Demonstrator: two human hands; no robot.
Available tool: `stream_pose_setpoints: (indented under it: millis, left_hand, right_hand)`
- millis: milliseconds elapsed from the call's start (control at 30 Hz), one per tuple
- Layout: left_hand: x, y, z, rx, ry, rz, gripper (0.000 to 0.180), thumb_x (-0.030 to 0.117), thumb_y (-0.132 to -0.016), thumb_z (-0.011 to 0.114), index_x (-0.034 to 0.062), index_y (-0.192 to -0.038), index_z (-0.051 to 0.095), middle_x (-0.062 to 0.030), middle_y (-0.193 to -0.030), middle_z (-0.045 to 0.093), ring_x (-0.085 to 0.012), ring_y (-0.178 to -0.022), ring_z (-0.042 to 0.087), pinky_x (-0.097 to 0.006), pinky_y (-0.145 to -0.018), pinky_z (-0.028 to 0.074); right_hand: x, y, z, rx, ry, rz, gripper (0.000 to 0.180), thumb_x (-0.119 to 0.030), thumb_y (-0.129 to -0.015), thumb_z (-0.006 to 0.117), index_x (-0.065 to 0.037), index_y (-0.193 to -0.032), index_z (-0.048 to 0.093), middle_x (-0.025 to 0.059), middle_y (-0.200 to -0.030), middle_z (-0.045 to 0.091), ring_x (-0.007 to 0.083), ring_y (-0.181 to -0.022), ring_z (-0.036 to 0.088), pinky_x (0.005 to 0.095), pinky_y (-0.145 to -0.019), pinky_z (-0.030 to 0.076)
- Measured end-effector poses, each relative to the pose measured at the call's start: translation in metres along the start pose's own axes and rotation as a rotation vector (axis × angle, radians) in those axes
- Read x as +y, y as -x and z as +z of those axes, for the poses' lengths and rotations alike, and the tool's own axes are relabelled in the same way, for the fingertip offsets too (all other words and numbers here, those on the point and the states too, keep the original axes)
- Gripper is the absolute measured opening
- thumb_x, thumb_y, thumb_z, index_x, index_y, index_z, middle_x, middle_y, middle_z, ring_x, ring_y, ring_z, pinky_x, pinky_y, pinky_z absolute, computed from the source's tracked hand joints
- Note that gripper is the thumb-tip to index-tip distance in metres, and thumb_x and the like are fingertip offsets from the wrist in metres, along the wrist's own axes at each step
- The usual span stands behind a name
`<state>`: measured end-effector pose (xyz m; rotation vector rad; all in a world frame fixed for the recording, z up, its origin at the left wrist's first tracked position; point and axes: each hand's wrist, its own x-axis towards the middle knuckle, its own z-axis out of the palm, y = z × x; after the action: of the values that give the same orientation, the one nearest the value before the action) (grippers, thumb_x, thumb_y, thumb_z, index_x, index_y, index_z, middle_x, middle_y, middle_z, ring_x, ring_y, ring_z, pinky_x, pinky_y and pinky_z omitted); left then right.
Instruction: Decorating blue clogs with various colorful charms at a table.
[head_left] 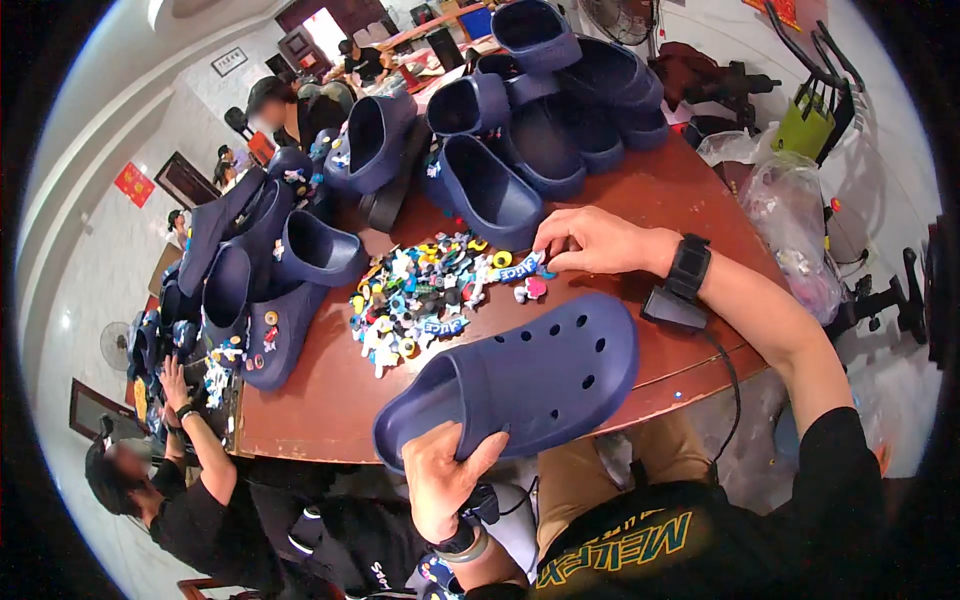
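Navy clog (pixel 535 385) spans the counter's (pixel 300 412) near edge, heel clamped in the grip of the left hand (pixel 445 485); right hand (pixel 605 240) touches a lettered charm (pixel 516 269), pinch unclear; likely charm-picking, next needing alignment with a vent hole (pixel 588 382)

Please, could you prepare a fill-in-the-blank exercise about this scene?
The left hand holds a dark blue clog with round ____ in its upper.
In the picture, the charm pile lies to the ____ of the right hand.
The right wrist's band is ____ in colour.

Missing words: holes; left; black.
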<state>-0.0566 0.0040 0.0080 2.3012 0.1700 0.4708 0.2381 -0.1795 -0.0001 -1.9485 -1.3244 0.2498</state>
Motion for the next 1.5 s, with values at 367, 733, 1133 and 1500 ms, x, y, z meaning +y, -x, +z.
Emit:
stream_pose_setpoints:
  millis: [367,733,1133,1500]
  left_hand:
    - [-0.006,-0.002,0.001,0.014,-0.04,0.021,0.033,0.023,-0.076,0.08,-0.0029,-0.07,0.06,-0.0174,-0.059,0.053,-0.0342,-0.051,0.049,-0.039,-0.049,0.036]
    - [0.003,-0.004,0.004,0.088,-0.087,-0.057,0.032,0.023,-0.091,0.064,-0.0028,-0.074,0.059,-0.0205,-0.062,0.049,-0.036,-0.053,0.045,-0.037,-0.051,0.037]
    - [0.008,-0.013,0.013,0.214,-0.115,-0.09,0.038,0.031,-0.096,0.059,-0.0005,-0.075,0.06,-0.0189,-0.06,0.049,-0.0335,-0.051,0.044,-0.038,-0.051,0.038]
    - [0.008,-0.011,0.011,0.189,-0.185,-0.033,0.04,0.029,-0.095,0.061,0.0003,-0.068,0.055,-0.0186,-0.06,0.049,-0.0376,-0.053,0.047,-0.041,-0.051,0.037]
  right_hand:
    - [0.019,-0.01,0.023,0.049,0.393,-0.281,0.023,-0.03,-0.091,0.063,-0.013,-0.104,0.071,0.0014,-0.102,0.065,0.0248,-0.101,0.049,0.0419,-0.088,0.036]
    - [-0.033,0.004,0.015,0.347,0.184,-0.532,0.015,-0.013,-0.085,0.067,-0.005,-0.097,0.069,0.0067,-0.093,0.066,0.0266,-0.091,0.058,0.0402,-0.083,0.045]
    - [-0.088,0.057,0.054,0.291,0.553,-0.863,0.037,-0.015,-0.075,0.057,-0.005,-0.11,0.064,0.0049,-0.102,0.058,0.0212,-0.096,0.056,0.0412,-0.09,0.045]
    - [-0.097,0.064,0.059,0.258,0.694,-0.863,0.038,-0.017,-0.069,0.057,0.002,-0.1,0.066,0.0085,-0.106,0.061,0.0218,-0.099,0.056,0.0423,-0.092,0.043]
